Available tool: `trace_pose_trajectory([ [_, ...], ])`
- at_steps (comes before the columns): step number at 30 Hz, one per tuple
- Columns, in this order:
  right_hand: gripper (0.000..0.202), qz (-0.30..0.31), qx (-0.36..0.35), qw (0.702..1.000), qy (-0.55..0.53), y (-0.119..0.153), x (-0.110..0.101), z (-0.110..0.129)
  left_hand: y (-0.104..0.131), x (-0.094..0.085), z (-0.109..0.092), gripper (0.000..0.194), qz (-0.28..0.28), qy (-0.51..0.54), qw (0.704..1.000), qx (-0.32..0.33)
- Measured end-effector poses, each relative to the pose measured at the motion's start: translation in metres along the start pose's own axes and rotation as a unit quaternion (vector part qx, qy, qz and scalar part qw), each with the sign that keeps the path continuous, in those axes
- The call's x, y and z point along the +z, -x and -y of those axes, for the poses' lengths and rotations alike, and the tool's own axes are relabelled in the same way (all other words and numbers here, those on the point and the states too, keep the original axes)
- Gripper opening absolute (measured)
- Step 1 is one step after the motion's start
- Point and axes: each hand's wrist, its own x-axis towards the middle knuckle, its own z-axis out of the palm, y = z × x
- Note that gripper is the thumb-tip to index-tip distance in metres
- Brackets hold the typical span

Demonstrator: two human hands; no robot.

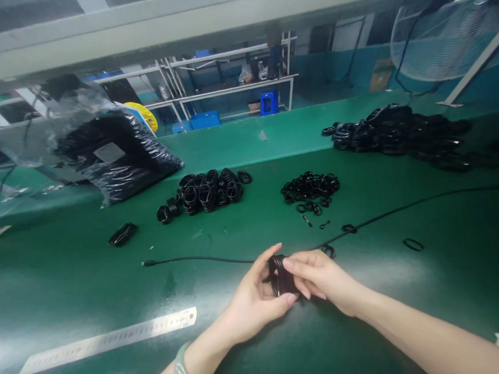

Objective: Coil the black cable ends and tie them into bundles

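Note:
Between my two hands is a coiled black cable (280,275), its turns stacked side by side. My left hand (260,297) curves around the coil's left side, fingers behind and thumb below. On the other side, my right hand (317,272) pinches the coil's upper right part with thumb and fingers. One straight cable end with a plug (148,263) stretches left over the table. Another length of cable (403,207) runs off to the upper right, past small black rings (349,228). Whether both lengths join the coil is hidden by my hands.
Wound cable coils (208,191) stand grouped at centre left, one coil (122,235) apart. Small black rings (311,187) lie heaped mid-table. A steel ruler (111,340) lies front left. Behind are a filled plastic bag (124,154), a large cable pile (396,131) and a fan (445,40).

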Motion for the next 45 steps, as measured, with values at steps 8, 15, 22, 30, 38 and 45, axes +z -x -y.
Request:
trace_pose_trajectory([
  [8, 0.055, 0.013, -0.055, 0.998, -0.02, 0.002, 0.007, -0.005, -0.001, 0.001, 0.001, 0.078, 0.033, 0.036, 0.998, -0.029],
  [15, 0.044, -0.014, -0.058, 0.997, 0.039, 0.002, 0.01, -0.004, 0.0, -0.004, 0.003, 0.095, 0.063, 0.055, 0.996, -0.033],
  [22, 0.047, -0.019, -0.074, 0.996, 0.049, -0.002, 0.002, -0.008, -0.004, -0.01, 0.002, 0.072, 0.099, 0.08, 0.991, -0.043],
  [30, 0.039, 0.039, -0.071, 0.995, 0.062, 0.002, -0.002, 0.002, -0.005, -0.014, 0.003, 0.072, 0.101, 0.097, 0.989, -0.055],
  [38, 0.044, 0.048, -0.07, 0.992, 0.099, 0.006, -0.007, 0.01, -0.005, -0.019, 0.0, 0.075, 0.113, 0.135, 0.983, -0.054],
  [45, 0.048, 0.042, -0.046, 0.993, 0.105, 0.003, -0.008, 0.007, -0.003, -0.018, -0.001, 0.068, 0.135, 0.138, 0.981, -0.013],
])
